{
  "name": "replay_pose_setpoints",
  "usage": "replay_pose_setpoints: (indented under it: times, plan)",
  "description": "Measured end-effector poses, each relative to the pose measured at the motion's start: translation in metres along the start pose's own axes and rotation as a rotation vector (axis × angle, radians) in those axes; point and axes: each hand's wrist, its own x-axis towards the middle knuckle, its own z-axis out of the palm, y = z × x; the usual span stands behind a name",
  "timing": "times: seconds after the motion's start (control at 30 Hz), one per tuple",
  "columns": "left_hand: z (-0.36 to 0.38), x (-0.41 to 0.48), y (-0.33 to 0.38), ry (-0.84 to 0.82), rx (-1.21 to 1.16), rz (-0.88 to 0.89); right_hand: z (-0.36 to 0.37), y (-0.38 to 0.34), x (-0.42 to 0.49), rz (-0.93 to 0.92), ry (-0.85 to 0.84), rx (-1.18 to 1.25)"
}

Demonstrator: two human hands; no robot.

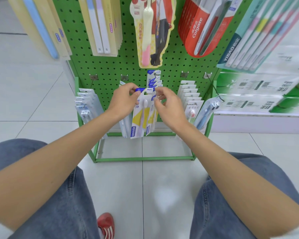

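A white, blue and yellow toothbrush pack (140, 116) hangs in front of the green pegboard rack (110, 66), at the front of a row of like packs (154, 80) on the middle hook. My left hand (123, 100) pinches the pack's blue top at its left corner. My right hand (169, 104) pinches the top at its right side, fingers curled. A second like pack (151, 121) shows just behind the first.
Grey-white packs (85, 102) hang on the left hook, white packs (190, 95) on the right, a blue toothbrush pack (205, 114) at the far right. Larger toothbrush packs hang above. A shelf of green-white boxes (259, 94) stands on the right. White floor tiles and my knees lie below.
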Motion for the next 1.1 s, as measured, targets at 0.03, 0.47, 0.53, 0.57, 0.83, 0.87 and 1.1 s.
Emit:
replay_pose_setpoints:
  times: [0.03, 0.47, 0.53, 0.57, 0.83, 0.87, 1.1]
  plan:
    - [0.000, -0.001, 0.002, -0.023, -0.028, -0.002, 0.000, -0.001, 0.001, 0.026, 0.012, 0.052]
    - [-0.005, -0.003, 0.007, 0.067, 0.155, -0.092, 0.000, 0.003, -0.004, 0.190, -0.086, 0.182]
    - [-0.004, -0.005, 0.007, 0.046, 0.147, -0.113, 0.000, 0.005, -0.005, 0.196, -0.084, 0.181]
    - [-0.003, -0.005, 0.007, 0.020, 0.118, -0.123, 0.000, 0.005, -0.005, 0.202, -0.084, 0.186]
    - [0.013, -0.015, 0.018, -0.204, -0.254, -0.154, -0.006, 0.004, -0.006, 0.212, -0.038, 0.317]
    - [0.014, -0.016, 0.021, -0.225, -0.272, -0.141, -0.007, 0.004, -0.006, 0.200, -0.022, 0.322]
    - [0.021, -0.018, 0.023, -0.384, -0.280, -0.219, -0.020, 0.005, -0.001, 0.242, 0.031, 0.330]
